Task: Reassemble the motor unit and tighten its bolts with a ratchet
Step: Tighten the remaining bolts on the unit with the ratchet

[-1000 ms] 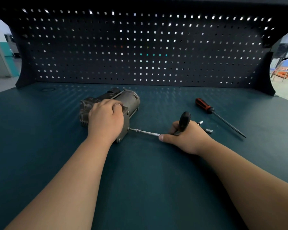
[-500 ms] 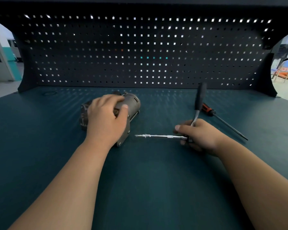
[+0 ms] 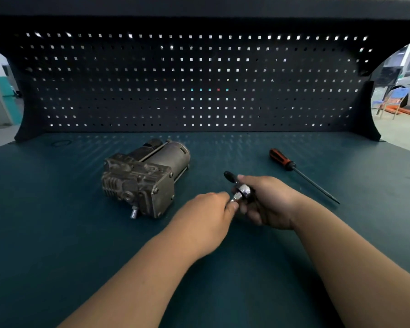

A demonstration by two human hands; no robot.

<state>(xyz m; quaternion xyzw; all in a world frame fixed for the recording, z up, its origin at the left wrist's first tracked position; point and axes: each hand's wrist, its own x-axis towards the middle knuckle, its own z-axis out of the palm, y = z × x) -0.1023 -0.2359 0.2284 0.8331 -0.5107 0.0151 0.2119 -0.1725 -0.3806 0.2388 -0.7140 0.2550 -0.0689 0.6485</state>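
While one grimy grey metal motor unit point(image 3: 142, 178) lies untouched on the left of the dark teal bench mat point(image 3: 57, 233), one ratchet point(image 3: 243, 191) with a polished chrome head and a black handle is held just to its right, clear of it. Two bare hands are counted. The right hand point(image 3: 268, 204) is wrapped round the ratchet, with the fingers curled beneath the head and the thumb laid by the handle, whose rounded black tip pokes out toward the motor unit. The left hand point(image 3: 208, 214) is bunched, its fingertips drawn together and pinching the small chrome piece at the ratchet's head (whether socket or extension cannot be told). The motor unit is made up of a ribbed cast block, a flat bolted plate and a smooth cylindrical can behind; one short silver stub sticks out at its near corner. One screwdriver point(image 3: 294, 169), with an orange-and-black handle and a thin dark shaft, lies well apart on the right. One black perforated pegboard point(image 3: 199, 79) stands behind.
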